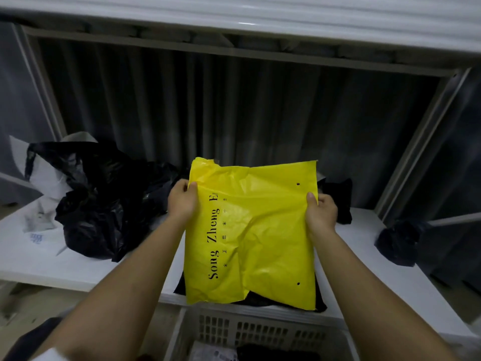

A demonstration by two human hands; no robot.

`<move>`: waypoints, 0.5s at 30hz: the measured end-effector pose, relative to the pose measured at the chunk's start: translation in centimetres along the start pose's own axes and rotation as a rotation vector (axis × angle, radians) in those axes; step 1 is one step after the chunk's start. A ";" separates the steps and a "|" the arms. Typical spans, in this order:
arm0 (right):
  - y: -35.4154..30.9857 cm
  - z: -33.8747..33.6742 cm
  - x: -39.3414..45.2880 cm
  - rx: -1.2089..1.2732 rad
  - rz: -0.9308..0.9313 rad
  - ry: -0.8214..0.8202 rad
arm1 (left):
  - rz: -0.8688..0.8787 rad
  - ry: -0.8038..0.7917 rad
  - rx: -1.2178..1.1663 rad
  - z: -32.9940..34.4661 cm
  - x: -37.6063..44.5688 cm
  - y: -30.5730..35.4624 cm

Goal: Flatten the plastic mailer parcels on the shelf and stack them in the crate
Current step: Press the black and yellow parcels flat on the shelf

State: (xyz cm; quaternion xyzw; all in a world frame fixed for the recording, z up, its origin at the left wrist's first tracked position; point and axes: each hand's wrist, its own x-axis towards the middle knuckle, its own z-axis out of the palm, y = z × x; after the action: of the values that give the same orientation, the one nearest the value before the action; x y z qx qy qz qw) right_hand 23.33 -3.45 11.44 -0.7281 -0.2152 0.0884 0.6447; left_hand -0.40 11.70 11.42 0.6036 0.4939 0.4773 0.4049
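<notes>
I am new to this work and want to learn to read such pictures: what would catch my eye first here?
First, the bright yellow mailer in the centre, held at its edges by the left hand and right hand over the white shelf. Next, the heap of black bags on the shelf at the left. Below, the grey crate sits at the bottom edge.
</notes>
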 end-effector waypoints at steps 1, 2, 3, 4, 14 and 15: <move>0.5 0.2 0.2 -0.034 0.010 0.005 | -0.014 -0.001 0.031 0.1 0.3 -0.4; 1.1 0.4 0.3 -0.059 0.028 0.004 | -0.030 -0.004 0.061 0.3 0.6 -0.9; 1.7 0.6 0.3 -0.079 0.050 0.001 | -0.047 -0.005 0.087 0.5 0.7 -1.3; 2.2 0.9 0.5 -0.097 0.077 0.005 | -0.062 -0.007 0.114 0.7 1.0 -1.7; 5.2 2.0 2.6 -0.069 0.148 -0.271 | -0.141 -0.239 0.051 3.8 3.3 -3.3; 5.0 2.2 2.7 -0.044 0.102 -0.260 | -0.125 -0.263 0.035 4.2 3.4 -3.0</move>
State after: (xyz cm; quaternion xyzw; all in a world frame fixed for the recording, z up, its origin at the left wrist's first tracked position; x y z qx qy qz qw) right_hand 25.79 -0.69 6.62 -0.7346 -0.2613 0.2098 0.5899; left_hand 3.21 15.55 8.21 0.6359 0.4813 0.3593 0.4846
